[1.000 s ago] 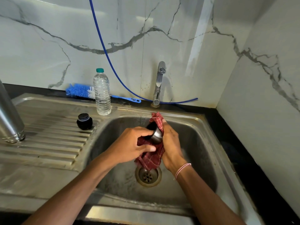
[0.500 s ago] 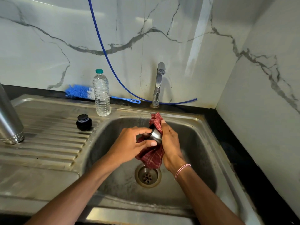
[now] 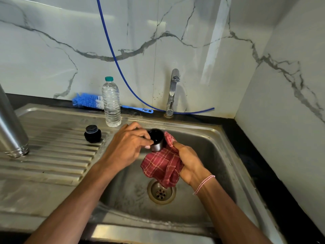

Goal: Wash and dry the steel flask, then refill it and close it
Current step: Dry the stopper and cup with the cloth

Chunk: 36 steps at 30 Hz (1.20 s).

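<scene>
The steel flask [image 3: 12, 131] stands mouth down on the drainboard at the far left, partly cut off by the frame. Its black stopper [image 3: 92, 134] sits on the drainboard nearer the basin. My left hand [image 3: 127, 147] pinches the small steel cup lid [image 3: 156, 140], open end up, over the basin's left rim. My right hand [image 3: 189, 163] grips a red checked cloth [image 3: 161, 166] that hangs beside and below the lid. A clear water bottle [image 3: 111, 103] with a teal cap stands behind the basin.
The steel sink [image 3: 202, 138] has a drain [image 3: 161, 191] below the cloth. A tap [image 3: 173, 92] rises at the back. A blue bottle brush [image 3: 91, 102] lies along the black counter, and a blue hose [image 3: 123, 73] runs down the marble wall.
My left hand has lifted the cup lid out of the cloth, up and to the left. The cloth has fallen open in my right hand, which has dropped lower right.
</scene>
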Tool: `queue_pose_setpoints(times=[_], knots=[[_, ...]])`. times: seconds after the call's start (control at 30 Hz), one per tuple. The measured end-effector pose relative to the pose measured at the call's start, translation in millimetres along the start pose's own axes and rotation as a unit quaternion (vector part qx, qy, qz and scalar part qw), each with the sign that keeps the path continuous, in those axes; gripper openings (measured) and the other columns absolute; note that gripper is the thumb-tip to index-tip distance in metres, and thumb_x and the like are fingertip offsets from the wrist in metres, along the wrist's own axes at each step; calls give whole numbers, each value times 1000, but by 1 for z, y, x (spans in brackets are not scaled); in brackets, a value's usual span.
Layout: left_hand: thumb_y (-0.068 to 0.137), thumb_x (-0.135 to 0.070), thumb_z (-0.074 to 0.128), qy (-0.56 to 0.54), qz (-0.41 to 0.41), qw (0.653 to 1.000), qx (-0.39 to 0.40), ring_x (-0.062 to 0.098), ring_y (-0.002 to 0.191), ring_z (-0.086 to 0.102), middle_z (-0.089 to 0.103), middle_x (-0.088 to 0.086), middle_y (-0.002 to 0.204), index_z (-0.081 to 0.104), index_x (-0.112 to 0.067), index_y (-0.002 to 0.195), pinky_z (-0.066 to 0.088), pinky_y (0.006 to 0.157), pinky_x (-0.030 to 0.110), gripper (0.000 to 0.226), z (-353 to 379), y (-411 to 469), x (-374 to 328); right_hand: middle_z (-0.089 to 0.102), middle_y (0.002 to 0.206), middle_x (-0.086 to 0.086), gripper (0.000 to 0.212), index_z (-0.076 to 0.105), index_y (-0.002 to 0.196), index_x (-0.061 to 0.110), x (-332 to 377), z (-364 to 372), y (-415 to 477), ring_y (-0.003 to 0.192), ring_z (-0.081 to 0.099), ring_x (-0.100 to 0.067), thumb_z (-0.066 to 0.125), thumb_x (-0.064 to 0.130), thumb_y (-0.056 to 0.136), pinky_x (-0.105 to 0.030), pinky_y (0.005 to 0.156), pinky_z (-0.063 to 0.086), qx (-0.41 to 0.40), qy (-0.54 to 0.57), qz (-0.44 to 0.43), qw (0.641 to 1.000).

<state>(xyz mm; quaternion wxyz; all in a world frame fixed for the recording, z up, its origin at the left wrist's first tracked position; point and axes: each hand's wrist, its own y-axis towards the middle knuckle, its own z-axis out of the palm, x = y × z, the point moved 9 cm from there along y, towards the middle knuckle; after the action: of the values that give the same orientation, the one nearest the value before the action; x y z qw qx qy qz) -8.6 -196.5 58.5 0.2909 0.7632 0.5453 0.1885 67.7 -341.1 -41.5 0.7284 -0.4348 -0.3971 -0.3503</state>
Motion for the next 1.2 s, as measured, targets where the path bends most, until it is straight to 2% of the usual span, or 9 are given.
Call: queue_pose_setpoints(times=[0.2,0.33,0.47,0.57,0.67,0.73,0.87,1.03,1.2], knots=[[76,-6,84,19,-79,997,3,17,101,59,71,-11,100,81,-20,106,59,74,36,33,1,-5,19,78,109,-18,33,70,119,8,12,-9,-1,106,74,-35,67,33,99,-51,92,57,-14,74,-31,997],[90,-14,77,-118,-209,970,-26,9,92,60,56,-6,110,73,-14,106,49,76,8,17,4,-11,34,76,115,-15,38,66,130,16,14,-23,0,108,71,-35,69,36,97,-59,98,53,-65,112,-51,990],[96,-12,68,-358,-312,878,-51,19,102,72,45,-5,125,64,-33,93,62,87,38,21,24,-19,43,73,120,-13,41,63,135,22,12,-28,1,110,69,-35,69,38,97,-58,91,55,-93,122,-57,986],[98,-8,66,-481,-354,800,-51,29,110,69,57,8,127,66,-16,96,59,94,49,8,39,-23,41,75,117,-12,36,66,130,21,15,-28,1,109,70,-33,68,38,98,-61,99,52,-87,107,-67,988],[91,-16,75,-491,-355,795,-32,21,95,65,69,9,100,60,-18,101,52,98,54,18,46,-26,40,80,102,-4,20,73,113,21,27,-24,-5,105,73,-27,68,34,99,-51,97,56,-75,51,-125,988],[78,-31,80,-455,-353,817,-35,15,104,64,69,3,111,52,-26,110,50,102,50,43,45,-28,46,80,100,3,15,72,110,27,42,-19,-13,103,74,-20,72,28,96,-44,93,59,-79,-11,-204,976],[63,-42,88,-384,-315,867,-34,6,125,57,59,-15,131,51,-35,131,47,110,44,77,38,-25,51,69,114,20,40,70,122,40,76,-1,-36,105,66,1,77,16,92,-27,97,56,-97,-285,-432,850],[71,-12,87,-473,-248,845,28,13,138,52,63,-5,140,59,-23,141,36,120,50,75,42,-18,34,69,127,20,52,74,121,38,60,46,-55,108,69,-4,69,1,85,-31,90,60,-3,-544,-544,639],[80,-18,83,-492,-242,835,38,19,138,52,61,-3,142,58,-26,141,37,118,56,67,43,-21,28,76,102,13,34,73,105,31,49,50,-38,93,73,-13,62,4,87,-41,82,60,46,-551,-454,699]])
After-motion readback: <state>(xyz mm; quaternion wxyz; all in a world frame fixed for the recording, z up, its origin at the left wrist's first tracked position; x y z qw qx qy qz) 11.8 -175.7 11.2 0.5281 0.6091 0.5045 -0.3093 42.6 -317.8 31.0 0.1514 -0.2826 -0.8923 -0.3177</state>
